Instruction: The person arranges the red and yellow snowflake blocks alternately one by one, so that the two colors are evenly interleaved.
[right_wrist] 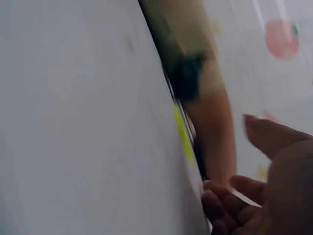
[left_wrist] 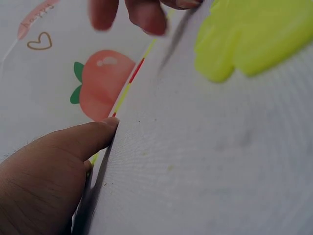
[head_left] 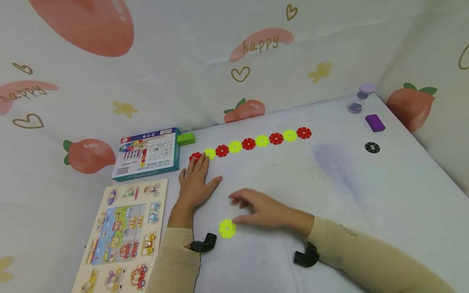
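Red and yellow notched plastic discs lie in an alternating row across the table, from a red disc (head_left: 304, 133) at the right to a partly covered red disc (head_left: 195, 157) at the left. My left hand (head_left: 196, 183) rests palm down, fingers spread, with its fingertips on that left red disc and the yellow disc (head_left: 210, 154) beside it. A loose yellow disc (head_left: 227, 228) lies nearer to me; it looms large in the left wrist view (left_wrist: 254, 36). Over the table beside this disc is my right hand (head_left: 256, 209), fingers loosely bent and holding nothing, thumb close to its edge.
A boxed bead set (head_left: 146, 156) and a green block (head_left: 186, 138) stand at the back left. In front of the box lies a wooden picture puzzle (head_left: 161, 195). An hourglass (head_left: 360, 97), a purple block (head_left: 375, 123) and a black round chip (head_left: 372, 147) are at the far right.
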A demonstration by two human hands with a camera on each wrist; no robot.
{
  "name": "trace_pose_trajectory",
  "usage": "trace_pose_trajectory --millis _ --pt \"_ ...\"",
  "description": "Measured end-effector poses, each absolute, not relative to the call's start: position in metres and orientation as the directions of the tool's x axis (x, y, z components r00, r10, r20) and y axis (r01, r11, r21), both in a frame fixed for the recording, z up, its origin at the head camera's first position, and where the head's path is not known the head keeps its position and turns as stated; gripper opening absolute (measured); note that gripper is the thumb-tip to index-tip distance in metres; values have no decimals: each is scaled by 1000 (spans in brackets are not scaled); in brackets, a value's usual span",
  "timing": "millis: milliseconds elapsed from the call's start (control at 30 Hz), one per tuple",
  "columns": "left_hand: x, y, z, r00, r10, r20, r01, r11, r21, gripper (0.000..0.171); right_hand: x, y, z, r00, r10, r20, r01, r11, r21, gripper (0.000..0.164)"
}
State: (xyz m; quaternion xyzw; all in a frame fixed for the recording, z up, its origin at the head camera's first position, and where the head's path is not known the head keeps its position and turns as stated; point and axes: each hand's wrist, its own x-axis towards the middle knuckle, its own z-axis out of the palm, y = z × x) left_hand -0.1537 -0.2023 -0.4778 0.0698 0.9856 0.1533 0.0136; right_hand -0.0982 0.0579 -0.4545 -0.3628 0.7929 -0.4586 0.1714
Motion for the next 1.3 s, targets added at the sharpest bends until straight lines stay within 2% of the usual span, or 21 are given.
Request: trace_pose_trajectory --millis 100,167,233,333,567,633,733,800,900,1033,1167,1300 --pt "-153 -202 -478 -989 146 8 141 944 300 89 -76 35 -460 -567 -821 74 -619 364 -696 62" --pt "-153 -202 -477 -989 148 13 145 943 301 88 -68 27 -462 -547 -832 94 -699 392 -598 55" --pt "-153 -202 -477 -989 147 12 144 943 301 88 -63 23 -463 -559 -823 108 -719 416 -556 45" --pt "-153 -202 -476 -989 148 3 142 941 307 88 -62 23 -463 -582 -807 100 -691 426 -584 31" --pt "-153 -202 -475 -990 141 -7 132 945 298 88 -72 35 -453 -673 -739 -22 -552 522 -650 38" --pt "-153 -202 -475 -991 136 -13 126 946 298 89 -78 41 -449 -681 -728 -77 -494 535 -686 32" --pt "-153 -202 -476 -991 133 -21 120 946 301 90 -94 55 -443 -675 -729 -112 -408 495 -767 23" --pt "-153 -202 -476 -991 129 -23 117 947 299 91 -111 69 -440 -710 -698 -93 -337 453 -826 20" --pt "-154 -202 -477 -991 132 -20 120 947 298 91 -140 96 -438 -820 -572 -26 -244 391 -888 17" --pt "-154 -201 -476 -991 135 -18 123 946 301 91 -175 141 -439 -953 -303 11 -128 369 -921 12" --pt "-154 -201 -476 -990 138 -13 127 945 303 91 -201 190 -443 -998 -55 33 -54 420 -906 21" --pt "-153 -202 -478 -991 135 -7 127 946 299 91 -217 230 -452 -989 143 43 37 511 -859 26"
